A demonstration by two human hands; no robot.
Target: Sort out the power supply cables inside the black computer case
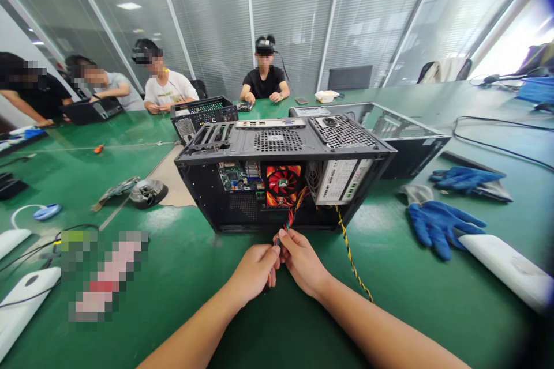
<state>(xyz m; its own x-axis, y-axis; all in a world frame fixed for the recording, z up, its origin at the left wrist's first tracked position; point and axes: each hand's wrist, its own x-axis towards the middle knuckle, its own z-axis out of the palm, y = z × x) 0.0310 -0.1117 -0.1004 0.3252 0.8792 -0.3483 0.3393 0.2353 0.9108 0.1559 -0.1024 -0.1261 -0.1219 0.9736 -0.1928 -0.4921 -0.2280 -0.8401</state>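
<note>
A black computer case (234, 150) lies on its side in front of me, its open face toward me. Inside are a green motherboard (236, 176), a red cooling fan (283, 183) and a power supply (344, 180). A bundle of coloured cables (291, 217) comes out of the case. My left hand (256, 268) is closed around its lower part, with the ends showing below. My right hand (303, 259) pinches the same bundle just above, touching the left. A yellow and black cable (346, 242) hangs from the power supply onto the table, beyond my right hand.
Blue work gloves (441, 222) and a white device (506, 265) lie to the right on the green table (190, 311). A round metal cooler (148, 191) is to the left. Another case (415, 155) stands behind. Several people sit across the table.
</note>
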